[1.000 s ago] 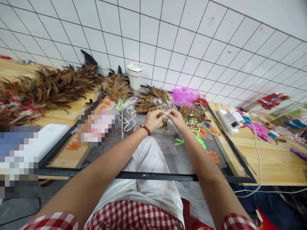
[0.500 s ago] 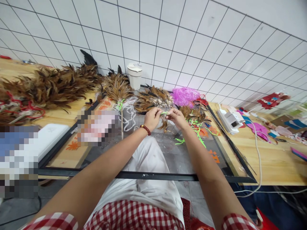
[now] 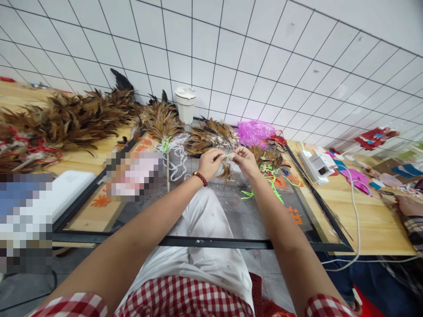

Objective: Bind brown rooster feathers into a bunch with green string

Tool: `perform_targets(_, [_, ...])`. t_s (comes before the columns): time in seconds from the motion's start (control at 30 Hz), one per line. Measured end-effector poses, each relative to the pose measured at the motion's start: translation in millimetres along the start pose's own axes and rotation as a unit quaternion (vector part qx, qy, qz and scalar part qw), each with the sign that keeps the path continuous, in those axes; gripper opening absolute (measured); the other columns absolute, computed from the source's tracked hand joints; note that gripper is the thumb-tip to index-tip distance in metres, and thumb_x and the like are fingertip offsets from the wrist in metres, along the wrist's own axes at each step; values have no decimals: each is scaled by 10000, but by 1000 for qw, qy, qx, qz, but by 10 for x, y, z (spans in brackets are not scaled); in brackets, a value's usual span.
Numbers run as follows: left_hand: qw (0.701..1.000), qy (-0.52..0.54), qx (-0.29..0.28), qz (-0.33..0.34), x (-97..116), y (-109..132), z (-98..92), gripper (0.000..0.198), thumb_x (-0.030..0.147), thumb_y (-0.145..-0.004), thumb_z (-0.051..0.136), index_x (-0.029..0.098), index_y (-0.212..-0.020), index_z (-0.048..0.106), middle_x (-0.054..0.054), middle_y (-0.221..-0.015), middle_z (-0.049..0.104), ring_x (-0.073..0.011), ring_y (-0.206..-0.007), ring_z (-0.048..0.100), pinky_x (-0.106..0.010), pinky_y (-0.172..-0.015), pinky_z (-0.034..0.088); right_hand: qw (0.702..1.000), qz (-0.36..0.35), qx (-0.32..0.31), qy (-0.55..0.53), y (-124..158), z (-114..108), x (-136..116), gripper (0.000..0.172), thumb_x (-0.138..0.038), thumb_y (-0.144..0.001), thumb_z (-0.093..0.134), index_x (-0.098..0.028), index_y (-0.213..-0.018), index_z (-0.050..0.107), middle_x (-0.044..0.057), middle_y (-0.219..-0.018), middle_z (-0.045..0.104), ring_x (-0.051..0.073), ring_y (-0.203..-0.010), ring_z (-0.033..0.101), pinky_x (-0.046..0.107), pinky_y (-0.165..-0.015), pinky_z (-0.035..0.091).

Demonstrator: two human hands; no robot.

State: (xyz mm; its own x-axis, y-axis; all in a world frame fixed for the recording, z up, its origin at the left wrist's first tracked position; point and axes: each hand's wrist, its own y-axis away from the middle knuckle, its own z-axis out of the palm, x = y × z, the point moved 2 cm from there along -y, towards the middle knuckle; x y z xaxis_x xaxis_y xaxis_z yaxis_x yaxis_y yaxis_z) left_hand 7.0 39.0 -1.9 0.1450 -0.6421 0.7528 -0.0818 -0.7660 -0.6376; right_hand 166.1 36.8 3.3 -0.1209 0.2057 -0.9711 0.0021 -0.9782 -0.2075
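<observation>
My left hand point(image 3: 211, 163), with a beaded bracelet at the wrist, pinches a short bright green cord point(image 3: 228, 156). Facing it, my right hand point(image 3: 246, 163) has thumb and fingers closed on the cord's other end. A small tuft of brown feathers point(image 3: 227, 171) hangs just below the cord; whether it is tied to it I cannot tell. Behind my hands lies a pile of brown feathers point(image 3: 211, 136). More feathers point(image 3: 267, 156) and loose green cords point(image 3: 272, 178) lie to the right of my right hand.
A feather duster point(image 3: 163, 123) on a stick, white ribbon point(image 3: 176, 158) and a white lidded cup point(image 3: 185, 103) stand or lie left of centre. A pink plastic bag point(image 3: 254, 132) is at the back. A black-framed glass panel point(image 3: 211, 242) spans the table. Another person's hand point(image 3: 408, 209) rests at right.
My hands hold nearly the same place, with the cord stretch between them a little shorter. Another person's hand and sleeve have come in at the right edge, where a pink and blue item was visible.
</observation>
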Motion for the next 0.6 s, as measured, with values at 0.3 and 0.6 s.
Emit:
perform_targets(0.3, [991, 28, 93, -92, -85, -27, -63, 107, 205, -800, 544, 174, -744, 630, -47, -879, 683, -157, -857, 611, -295, -837, 462, 999, 19, -32, 7, 1, 35, 52, 359, -335, -573, 790, -207, -723, 490, -55, -630, 562, 93, -579, 530, 248, -609, 451])
perform_targets(0.6, [964, 31, 184, -190, -246, -68, -103, 102, 130, -758, 552, 164, -663, 562, -21, -733, 652, -127, -740, 604, -252, -754, 449, 997, -26, -18, 68, -39, 22, 109, 332, -231, -592, 682, -218, -697, 367, -65, -649, 509, 86, -608, 446, 231, -594, 351])
